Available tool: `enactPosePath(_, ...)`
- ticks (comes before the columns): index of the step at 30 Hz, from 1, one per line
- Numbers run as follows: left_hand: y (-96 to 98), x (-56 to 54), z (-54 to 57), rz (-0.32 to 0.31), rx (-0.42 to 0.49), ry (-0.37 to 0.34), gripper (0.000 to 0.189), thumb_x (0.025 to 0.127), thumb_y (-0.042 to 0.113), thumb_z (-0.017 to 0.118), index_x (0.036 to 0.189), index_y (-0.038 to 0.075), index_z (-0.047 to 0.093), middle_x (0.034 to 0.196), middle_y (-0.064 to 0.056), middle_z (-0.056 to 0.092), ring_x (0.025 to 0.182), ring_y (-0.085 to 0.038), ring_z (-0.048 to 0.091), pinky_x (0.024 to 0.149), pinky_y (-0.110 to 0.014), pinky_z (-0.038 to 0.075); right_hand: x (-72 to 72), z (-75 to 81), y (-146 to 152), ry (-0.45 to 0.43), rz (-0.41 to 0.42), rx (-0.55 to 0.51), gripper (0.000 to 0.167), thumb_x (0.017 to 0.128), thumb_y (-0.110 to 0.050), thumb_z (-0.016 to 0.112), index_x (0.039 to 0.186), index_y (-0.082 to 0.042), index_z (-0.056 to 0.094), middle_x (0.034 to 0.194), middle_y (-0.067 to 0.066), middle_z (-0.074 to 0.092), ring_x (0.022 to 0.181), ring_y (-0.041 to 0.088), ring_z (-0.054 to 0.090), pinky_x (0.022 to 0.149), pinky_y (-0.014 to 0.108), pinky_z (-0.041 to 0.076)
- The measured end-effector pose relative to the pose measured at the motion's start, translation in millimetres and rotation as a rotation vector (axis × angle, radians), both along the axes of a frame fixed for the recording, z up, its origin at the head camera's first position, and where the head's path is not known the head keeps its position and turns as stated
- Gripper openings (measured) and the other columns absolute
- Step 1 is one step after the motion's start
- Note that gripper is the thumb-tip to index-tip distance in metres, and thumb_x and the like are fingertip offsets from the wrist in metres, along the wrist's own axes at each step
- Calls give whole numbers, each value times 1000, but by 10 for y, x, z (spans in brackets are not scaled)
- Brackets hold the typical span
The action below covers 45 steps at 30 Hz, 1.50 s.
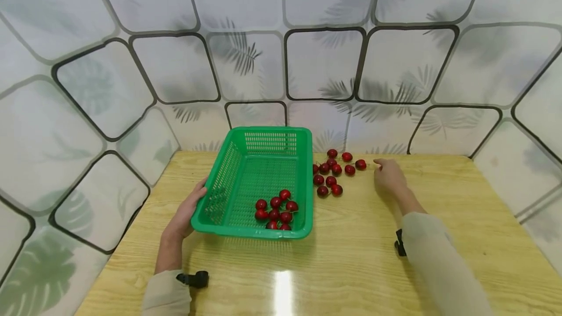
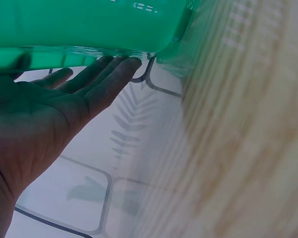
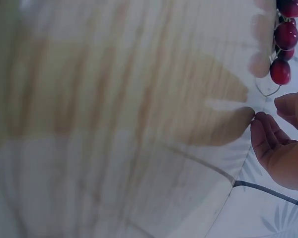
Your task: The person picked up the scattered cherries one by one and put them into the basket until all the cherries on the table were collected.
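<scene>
A green plastic basket (image 1: 253, 231) with slotted walls sits on the table, left of centre. Several dark red cherries (image 1: 274, 215) lie in its near right part. More cherries (image 1: 331, 181) are grouped on the table beside its right wall. My left hand (image 1: 186, 211) is at the basket's left side; in the left wrist view its fingers (image 2: 102, 84) extend nearly straight beneath the rim, touching it. My right hand (image 1: 390, 177) is low over the table, just right of the outermost cherry (image 3: 280, 71). Its fingers are loosely bent, thumb apart, near the stem, holding nothing.
The light wood-grain table (image 1: 351, 262) ends at the back against a patterned curtain (image 1: 325, 65), which also runs along both sides. Black wrist cameras sit on both sleeves (image 1: 167, 294).
</scene>
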<state>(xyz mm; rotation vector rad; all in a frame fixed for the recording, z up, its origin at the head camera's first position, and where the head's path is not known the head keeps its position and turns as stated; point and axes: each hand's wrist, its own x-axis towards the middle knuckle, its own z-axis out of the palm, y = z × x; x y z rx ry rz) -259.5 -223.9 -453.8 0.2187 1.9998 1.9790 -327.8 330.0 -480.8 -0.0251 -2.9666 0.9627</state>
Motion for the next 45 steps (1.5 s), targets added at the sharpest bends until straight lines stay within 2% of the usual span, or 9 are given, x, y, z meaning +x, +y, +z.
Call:
enactPosePath(3,2,16,-15,4,5,-10,64,109,43,25,161,14,0,147,-25,28,96,-10,60,85,-25,51,-26,-35,-25,-43,5,12,50,99,-6,33,147,6,40,72,20,55,49,14,29,48,31,31)
enactPosePath(5,6,23,-26,3,9,-11,64,109,42,25,161,14,0,147,-25,29,96,-11,60,85,-25,50,-21,-42,-47,-50,5,30,49,101,-8,33,147,5,42,100,34,60,52,18,34,50,32,33)
enactPosePath(7,8,23,-33,-2,6,-15,64,109,43,25,161,14,1,149,-26,27,98,-11,59,86,-25,50,-16,-45,-63,-49,3,50,47,101,-10,35,145,4,45,126,40,52,58,22,40,52,33,35)
enactPosePath(9,10,16,-34,-6,2,-8,64,109,43,25,161,14,1,150,-26,24,102,-12,58,87,-24,49,-23,-47,-76,-40,2,73,44,101,-11,38,141,3,51,133,39,50,66,26,47,54,34,37)
enactPosePath(20,6,-2,-15,8,-11,-15,63,109,43,24,161,14,2,152,-24,23,103,-11,56,87,-24,49,-56,-2,-93,-20,34,149,26,99,-11,52,118,3,65,109,26,66,88,36,64,70,46,52)
enactPosePath(27,-1,-10,-16,-2,-10,1,63,109,43,24,161,13,1,153,-25,21,104,-12,55,87,-24,49,-29,-21,-52,-16,60,182,17,99,-11,54,104,0,66,98,22,65,81,35,61,66,46,50)
enactPosePath(32,-1,-24,-12,-3,-6,1,63,110,42,23,160,13,-1,151,-25,22,101,-11,57,85,-24,50,-12,-43,-16,0,132,259,18,100,-9,49,98,2,63,94,21,62,80,33,60,70,48,50)
enactPosePath(39,5,-23,-5,-1,-7,8,64,109,43,24,161,13,0,152,-24,21,102,-10,57,86,-23,49,65,-32,-22,-60,161,382,22,101,-9,40,100,5,56,95,22,54,88,36,58,75,52,51)
enactPosePath(45,2,-15,5,0,6,8,63,110,42,24,160,12,2,137,-13,39,98,-9,59,85,-24,50,106,-6,-35,-70,146,346,21,103,-10,39,105,6,51,102,25,52,86,33,55,70,47,50)
